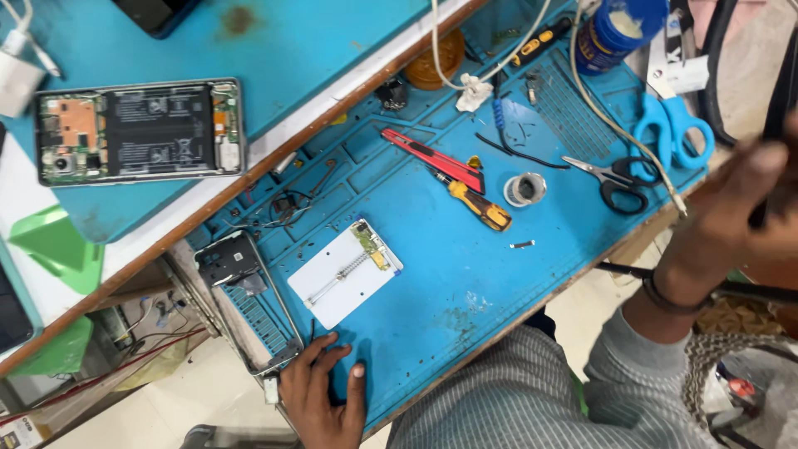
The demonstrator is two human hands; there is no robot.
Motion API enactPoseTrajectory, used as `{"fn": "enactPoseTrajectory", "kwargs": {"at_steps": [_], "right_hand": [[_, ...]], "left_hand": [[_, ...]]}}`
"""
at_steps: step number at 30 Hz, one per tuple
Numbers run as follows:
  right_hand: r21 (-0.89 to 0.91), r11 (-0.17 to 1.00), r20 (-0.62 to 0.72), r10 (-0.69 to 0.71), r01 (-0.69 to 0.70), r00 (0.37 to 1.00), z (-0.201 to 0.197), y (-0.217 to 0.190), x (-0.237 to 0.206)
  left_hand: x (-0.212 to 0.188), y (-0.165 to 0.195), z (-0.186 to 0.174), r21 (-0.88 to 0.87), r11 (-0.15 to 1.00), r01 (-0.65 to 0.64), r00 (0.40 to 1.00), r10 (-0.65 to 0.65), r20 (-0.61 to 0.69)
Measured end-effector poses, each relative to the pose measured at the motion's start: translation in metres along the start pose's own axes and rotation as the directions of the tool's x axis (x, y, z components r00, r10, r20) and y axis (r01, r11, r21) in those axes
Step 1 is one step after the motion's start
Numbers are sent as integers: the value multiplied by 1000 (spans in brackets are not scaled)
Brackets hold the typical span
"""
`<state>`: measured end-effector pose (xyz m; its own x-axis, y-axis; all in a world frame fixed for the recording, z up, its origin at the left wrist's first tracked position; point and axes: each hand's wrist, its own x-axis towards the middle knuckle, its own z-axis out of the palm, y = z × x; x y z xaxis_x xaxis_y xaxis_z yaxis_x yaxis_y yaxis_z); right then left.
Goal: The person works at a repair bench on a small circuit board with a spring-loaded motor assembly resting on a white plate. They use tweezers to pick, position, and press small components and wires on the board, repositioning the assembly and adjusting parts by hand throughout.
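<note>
Blue repair mat [432, 274] on the table holds an opened phone [140, 131]; left hand [322, 397] rests flat and empty, right hand [740, 216] blurred, its grip impossible to tell, reassembly apparently undone.

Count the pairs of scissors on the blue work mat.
2. The light-blue-handled scissors lie near the mat's far right edge; the smaller black-handled scissors lie just beside them, toward the middle. Others may be hidden under the clutter.
</note>
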<state>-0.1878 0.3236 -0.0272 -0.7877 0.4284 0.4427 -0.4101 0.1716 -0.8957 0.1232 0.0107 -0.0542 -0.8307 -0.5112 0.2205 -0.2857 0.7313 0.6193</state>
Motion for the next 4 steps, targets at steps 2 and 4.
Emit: {"fn": "enactPoseTrajectory", "kwargs": {"at_steps": [2,4], "right_hand": [[-11,980,254,-188,198,949,1,-14,-13],[26,921,488,-352,390,798,3,-30,-24]], "left_hand": [[0,0,0,-7,1000,13,1000,-13,6],[-1,-1,2,-12,1000,27,1000,-26,7]]}}
